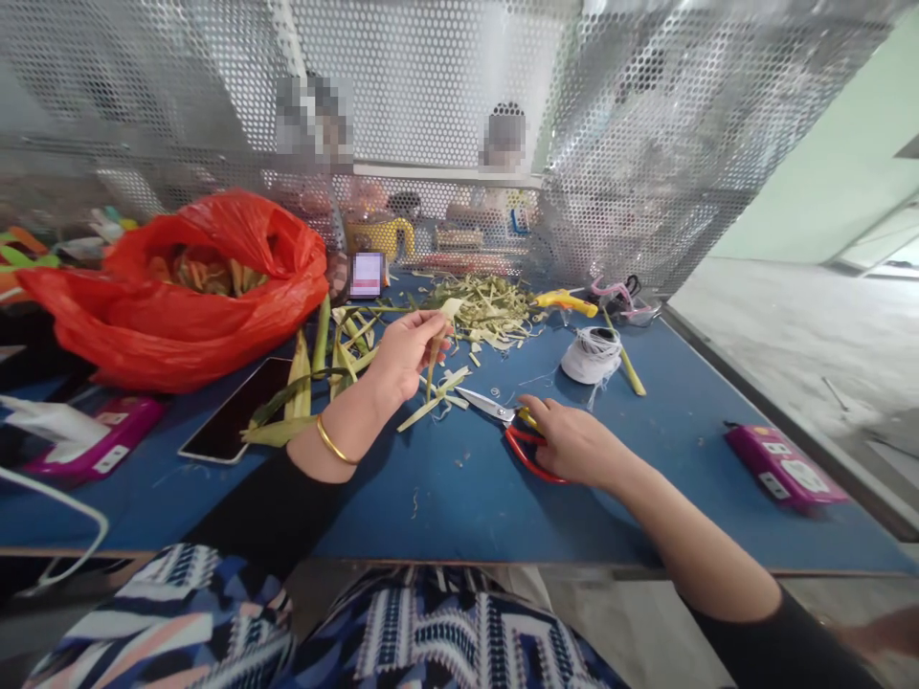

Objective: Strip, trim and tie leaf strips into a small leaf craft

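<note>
My left hand (404,352) pinches a thin pale-green leaf strip (435,352) and holds it just above the blue table (459,498). My right hand (572,442) lies on the table with its fingers on the red handles of a pair of scissors (503,421), whose steel blades point left toward the cut strips. Long green and yellow leaves (308,392) are spread under my left wrist. A heap of leaf trimmings (484,308) lies beyond my left hand.
A red plastic bag (187,287) with leaves fills the left. A dark phone (234,411) lies flat nearby, pink boxes (782,466) at both sides, a white thread spool (593,354), a yellow tool (567,301). Behind the perforated metal screen (646,144) sit other people.
</note>
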The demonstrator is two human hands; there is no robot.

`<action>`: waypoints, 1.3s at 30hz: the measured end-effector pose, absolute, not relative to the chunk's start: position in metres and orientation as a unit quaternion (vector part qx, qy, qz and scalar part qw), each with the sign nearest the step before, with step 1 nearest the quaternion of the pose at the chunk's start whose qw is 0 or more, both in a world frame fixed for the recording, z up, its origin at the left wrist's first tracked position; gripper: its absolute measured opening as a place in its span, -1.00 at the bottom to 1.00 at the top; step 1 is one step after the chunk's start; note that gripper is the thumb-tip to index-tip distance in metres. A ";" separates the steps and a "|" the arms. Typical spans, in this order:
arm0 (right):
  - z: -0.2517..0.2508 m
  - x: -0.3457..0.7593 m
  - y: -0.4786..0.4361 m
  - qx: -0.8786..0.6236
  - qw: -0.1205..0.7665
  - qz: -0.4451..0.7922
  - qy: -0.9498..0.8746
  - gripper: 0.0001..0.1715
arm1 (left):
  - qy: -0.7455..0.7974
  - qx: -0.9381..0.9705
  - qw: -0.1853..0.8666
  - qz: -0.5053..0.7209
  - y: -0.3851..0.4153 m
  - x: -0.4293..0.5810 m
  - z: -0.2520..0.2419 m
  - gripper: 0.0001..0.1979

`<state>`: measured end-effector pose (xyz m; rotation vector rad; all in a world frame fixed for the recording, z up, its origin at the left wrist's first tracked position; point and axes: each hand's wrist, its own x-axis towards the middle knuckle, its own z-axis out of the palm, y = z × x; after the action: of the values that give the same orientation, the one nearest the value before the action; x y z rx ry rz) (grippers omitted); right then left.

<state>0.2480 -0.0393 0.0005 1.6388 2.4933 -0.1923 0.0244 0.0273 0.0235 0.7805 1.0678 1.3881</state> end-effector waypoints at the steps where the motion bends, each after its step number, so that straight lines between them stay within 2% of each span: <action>1: 0.001 0.251 -0.038 0.550 0.067 -0.072 0.829 -0.26 | 0.459 0.337 0.578 0.585 0.029 0.025 0.022 -0.91; 3: 0.001 0.261 -0.034 0.560 0.017 -0.098 0.822 -0.26 | 0.465 0.343 0.583 0.571 0.033 0.027 0.021 -0.90; 5: 0.001 0.273 -0.027 0.574 -0.072 -0.151 0.801 -0.27 | 0.475 0.347 0.582 0.561 0.038 0.029 0.022 -0.88; 9: 0.003 0.284 -0.005 0.561 -0.319 -0.354 0.677 -0.38 | 0.495 0.354 0.570 0.552 0.049 0.037 0.029 -0.84; 11: 0.007 0.280 0.007 0.526 -0.378 -0.447 0.617 -0.37 | 0.495 0.363 0.566 0.550 0.055 0.043 0.033 -0.83; 15: 0.013 0.268 0.019 0.483 -0.365 -0.512 0.609 -0.36 | 0.484 0.381 0.565 0.549 0.068 0.052 0.035 -0.83; 20: 0.012 0.261 0.017 0.485 -0.354 -0.497 0.626 -0.36 | 0.485 0.399 0.572 0.527 0.080 0.058 0.028 -0.89; 26: 0.009 0.255 0.020 0.519 -0.379 -0.512 0.570 -0.39 | 0.485 0.440 0.592 0.470 0.086 0.066 0.018 -0.85; 34: 0.001 0.256 0.022 0.553 -0.404 -0.484 0.545 -0.41 | 0.500 0.430 0.596 0.458 0.087 0.071 0.013 -0.85; 39: -0.001 0.260 0.019 0.547 -0.412 -0.476 0.551 -0.31 | 0.495 0.427 0.598 0.463 0.081 0.066 0.019 -0.87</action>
<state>0.2602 0.0189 -0.0014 2.3967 2.4133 -2.0858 0.0664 0.0813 0.0190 0.9898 1.1485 1.0748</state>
